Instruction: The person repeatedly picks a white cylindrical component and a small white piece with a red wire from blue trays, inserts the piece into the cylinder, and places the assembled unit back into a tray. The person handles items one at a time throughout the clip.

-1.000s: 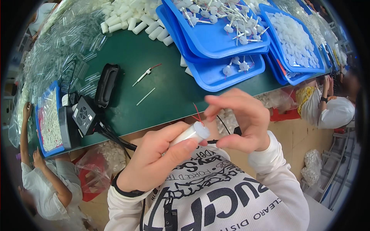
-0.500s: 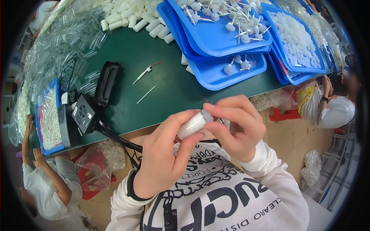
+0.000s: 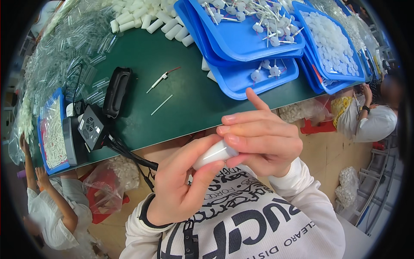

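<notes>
Between my hands, over the table's near edge, is a shiny white cylinder (image 3: 215,154), seemingly a clear tube with white filling. My left hand (image 3: 179,176) grips its lower left end between thumb and fingers. At the upper right end, my right hand (image 3: 269,140) has its thumb below and its fingers over the top, index finger raised; these hide that end. Beyond them on the green table (image 3: 144,60) lie a thin white stick with a red wire (image 3: 161,80) and a plain thin white stick (image 3: 161,105).
Stacked blue trays (image 3: 241,41) hold white discs on sticks; another blue tray (image 3: 330,47) holds flat white discs. Clear tubes (image 3: 64,52) and white cylinders (image 3: 148,21) are heaped at the back. A black box with a fan grille (image 3: 91,126) and cables stands left. Other people sit at both sides.
My right fingers have shifted from pinching the grey cap to wrapping over that end, with the index finger lifted. The cylinder has dropped slightly toward me.
</notes>
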`<state>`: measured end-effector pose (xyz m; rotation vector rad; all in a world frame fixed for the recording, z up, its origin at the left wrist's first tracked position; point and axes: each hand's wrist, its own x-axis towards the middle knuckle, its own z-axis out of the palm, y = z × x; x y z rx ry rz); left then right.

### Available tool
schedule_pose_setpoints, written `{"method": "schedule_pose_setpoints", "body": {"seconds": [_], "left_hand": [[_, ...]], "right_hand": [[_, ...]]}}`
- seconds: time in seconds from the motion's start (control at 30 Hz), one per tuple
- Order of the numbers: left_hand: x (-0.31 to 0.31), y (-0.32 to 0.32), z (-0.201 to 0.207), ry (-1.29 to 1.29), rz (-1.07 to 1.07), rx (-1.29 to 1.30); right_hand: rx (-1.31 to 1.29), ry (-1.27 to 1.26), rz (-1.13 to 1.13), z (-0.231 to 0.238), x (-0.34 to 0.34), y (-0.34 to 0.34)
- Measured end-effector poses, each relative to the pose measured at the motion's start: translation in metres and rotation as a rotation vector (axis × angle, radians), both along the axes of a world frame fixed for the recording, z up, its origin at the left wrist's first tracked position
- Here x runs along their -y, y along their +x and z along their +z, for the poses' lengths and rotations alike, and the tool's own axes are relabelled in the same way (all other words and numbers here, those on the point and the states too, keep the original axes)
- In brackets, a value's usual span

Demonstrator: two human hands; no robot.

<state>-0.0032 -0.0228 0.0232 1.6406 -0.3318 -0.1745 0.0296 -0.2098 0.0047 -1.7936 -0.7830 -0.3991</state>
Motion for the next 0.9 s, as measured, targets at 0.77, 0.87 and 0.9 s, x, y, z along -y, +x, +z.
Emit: {"method": "schedule_pose_setpoints", "body": {"seconds": [0.77,0.87,0.9], "left_hand": [[0.000,0.002,0.005,0.243,-0.007,0.444],[-0.004,0.005,0.006,0.290,-0.069,0.467],[-0.005,0.007,0.006,0.286,-0.091,0.473]], "right_hand": [[-0.031,-0.024,0.082,0.015,0.007,-0.005],[-0.025,-0.039,0.115,0.012,0.009,-0.003],[-0.023,-0.038,0.126,0.012,0.010,-0.004]]}}
